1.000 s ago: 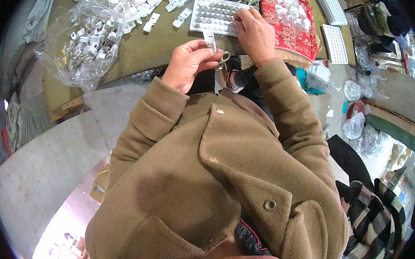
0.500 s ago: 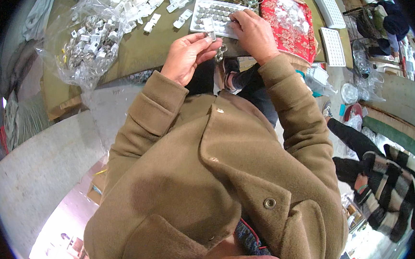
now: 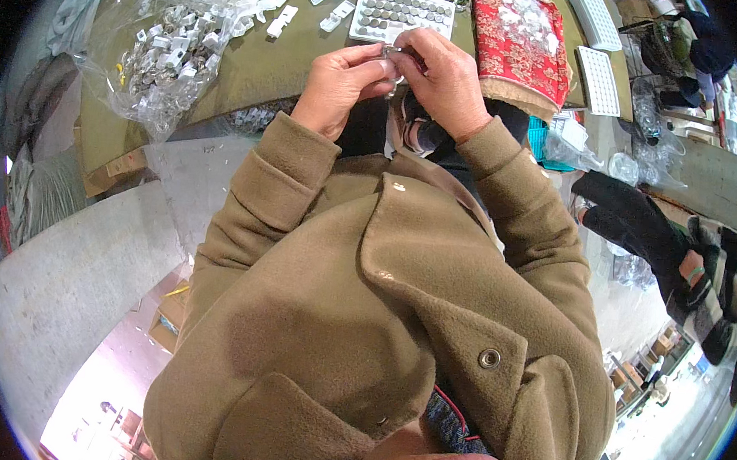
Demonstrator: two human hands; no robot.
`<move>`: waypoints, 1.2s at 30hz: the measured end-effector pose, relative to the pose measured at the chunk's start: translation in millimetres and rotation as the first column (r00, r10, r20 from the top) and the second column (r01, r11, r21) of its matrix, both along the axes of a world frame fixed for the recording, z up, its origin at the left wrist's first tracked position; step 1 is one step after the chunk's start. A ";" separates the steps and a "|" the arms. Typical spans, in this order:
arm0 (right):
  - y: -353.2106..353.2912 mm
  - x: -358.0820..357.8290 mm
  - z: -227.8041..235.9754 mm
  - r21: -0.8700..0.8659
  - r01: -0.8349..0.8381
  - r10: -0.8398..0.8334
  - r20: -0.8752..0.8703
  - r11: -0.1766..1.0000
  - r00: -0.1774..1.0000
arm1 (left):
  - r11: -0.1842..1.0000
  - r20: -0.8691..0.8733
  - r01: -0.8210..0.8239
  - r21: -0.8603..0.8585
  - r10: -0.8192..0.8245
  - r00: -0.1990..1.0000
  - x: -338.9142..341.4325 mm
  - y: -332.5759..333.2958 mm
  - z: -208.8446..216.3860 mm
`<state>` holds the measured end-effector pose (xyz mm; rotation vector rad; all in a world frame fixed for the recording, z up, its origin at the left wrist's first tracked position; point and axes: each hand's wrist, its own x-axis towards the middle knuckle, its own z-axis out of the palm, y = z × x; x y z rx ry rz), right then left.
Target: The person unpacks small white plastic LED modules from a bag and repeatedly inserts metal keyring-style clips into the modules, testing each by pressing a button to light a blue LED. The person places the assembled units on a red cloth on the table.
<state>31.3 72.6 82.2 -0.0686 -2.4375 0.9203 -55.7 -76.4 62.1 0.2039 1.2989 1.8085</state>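
Observation:
My hands meet just in front of a white tray [image 3: 368,32] that holds rows of small round grey discs [image 3: 410,5]. Thumb and fingers of my left hand [image 3: 338,83] are pinched on a small silvery metal piece [image 3: 390,50]. My right hand [image 3: 449,80] grips the same piece from the other side, fingertips curled in. Part of it dangles below the fingers; most of its shape is hidden. Loose white plastic holders [image 3: 282,21] lie left of the tray, beside a clear plastic bag [image 3: 156,113] with many white and metal pieces.
The green-brown table [image 3: 255,72] bears a heap of white holders at the back. Right of the tray lies a red patterned cloth [image 3: 529,77] with whitish bits on it. Two white trays [image 3: 599,84] stand farther right. A person in dark trousers [image 3: 634,219] is at my right.
My right hand has left the discs in the tray and come to my left hand, where both now pinch the small piece. The person at the right has shifted.

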 end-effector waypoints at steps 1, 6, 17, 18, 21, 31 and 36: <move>-0.8 0.9 -1.6 -0.004 -0.015 0.015 0.001 1.000 1.000 | 1.000 -0.007 -0.013 0.004 0.013 1.000 0.4 -2.2 0.7; -4.5 4.5 -11.7 -0.012 -0.031 0.032 0.003 0.999 0.999 | 0.999 0.151 -0.038 0.029 0.033 0.988 2.3 -8.5 0.9; 7.8 -27.7 -13.0 -0.440 0.064 -0.007 0.131 0.896 0.991 | 0.985 0.064 -0.163 -0.054 0.166 0.984 -18.0 -19.0 -3.9; 7.4 -35.9 -14.0 -0.257 0.051 -0.032 0.077 0.965 0.997 | 0.979 0.031 -0.195 -0.057 0.197 0.980 -20.0 -20.7 -3.3; 3.0 -54.1 -19.8 0.185 0.011 0.002 -0.068 0.983 0.998 | 0.968 -0.008 -0.240 -0.070 0.240 0.971 -22.2 -23.7 -1.4; -3.6 -56.7 -24.9 0.313 0.022 -0.042 0.058 0.949 0.997 | 0.972 0.125 -0.231 0.030 0.226 0.966 -18.0 -24.2 -1.3; -1.3 -45.2 -15.3 -0.352 -0.008 0.018 0.025 0.936 1.000 | 0.977 0.148 -0.198 0.075 0.185 0.971 -14.2 -22.8 2.1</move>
